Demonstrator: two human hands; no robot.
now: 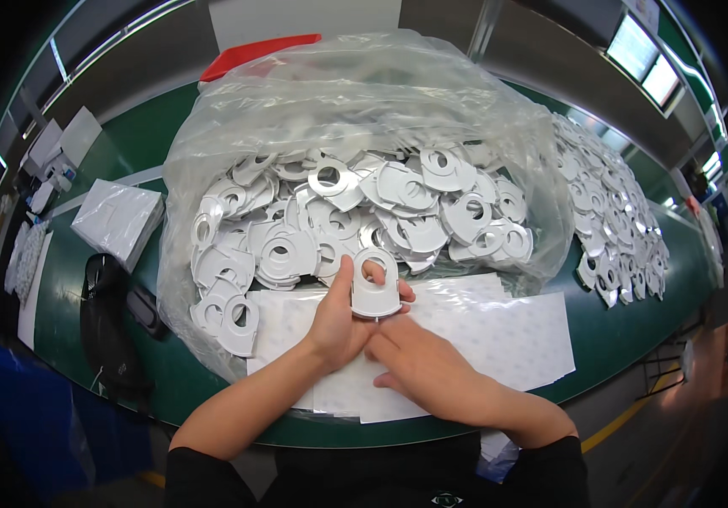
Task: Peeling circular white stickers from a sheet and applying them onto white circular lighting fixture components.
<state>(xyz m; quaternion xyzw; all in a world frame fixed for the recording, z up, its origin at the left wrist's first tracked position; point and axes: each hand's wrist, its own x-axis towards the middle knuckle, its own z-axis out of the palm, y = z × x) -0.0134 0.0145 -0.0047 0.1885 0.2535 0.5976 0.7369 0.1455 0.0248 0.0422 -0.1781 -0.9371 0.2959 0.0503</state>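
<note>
Left hand (337, 326) has one white part (376, 300), a flat piece with a big round hole and a squared lower end, gripped between thumb and fingers; a finger shows through the hole, fingertips poke out past its right edge. Part is held up over the white sheets (512, 330), hole end away from the person, just in front of the heap of similar white parts (398, 186). Right hand (415, 356) is up against the left one, below the part, slightly blurred, fingers partly hidden, can't tell if it grips anything. Heap sits in the mouth of a clear plastic bag (364, 80), on a green table (59, 317). More white pieces in a second pile (614, 212), right of the bag. Left side: plastic-wrapped white stack (118, 220), black pouch (108, 322), small dark case (146, 311) beside it. Red item (258, 55) behind the bag, far edge
</note>
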